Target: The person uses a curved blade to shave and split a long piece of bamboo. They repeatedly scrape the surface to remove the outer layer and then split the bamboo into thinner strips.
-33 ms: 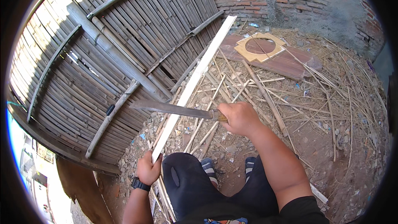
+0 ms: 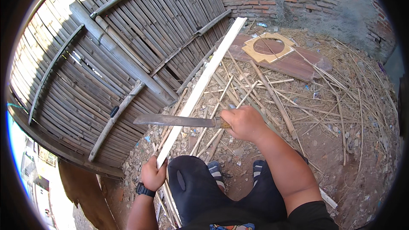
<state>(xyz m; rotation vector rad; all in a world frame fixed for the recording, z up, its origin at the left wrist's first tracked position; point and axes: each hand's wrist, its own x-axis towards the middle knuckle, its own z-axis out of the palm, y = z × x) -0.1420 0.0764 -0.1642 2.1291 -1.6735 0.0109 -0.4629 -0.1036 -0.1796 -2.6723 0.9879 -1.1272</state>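
A long pale bamboo slat [image 2: 201, 88] slants from beside my left knee up toward the brick wall. My left hand [image 2: 153, 173], with a black watch at the wrist, is closed around its near end. My right hand [image 2: 243, 122] grips the handle of a machete [image 2: 174, 120]. The blade points left and crosses over the slat above my left hand, its broad side partly showing. Whether the blade touches the slat I cannot tell.
A bamboo-slat wall [image 2: 128, 51] stands to the left, a brick wall [image 2: 306, 4] at the back. Bamboo sticks [image 2: 272, 98] and straw litter the stony ground. A brown board [image 2: 298, 66] bears a yellowish frame [image 2: 284, 44] with a round hole. My legs are just below.
The machete blade has come down slightly toward me, its tip lower and its side showing more. My right hand has shifted a little left; my left hand stays on the slat.
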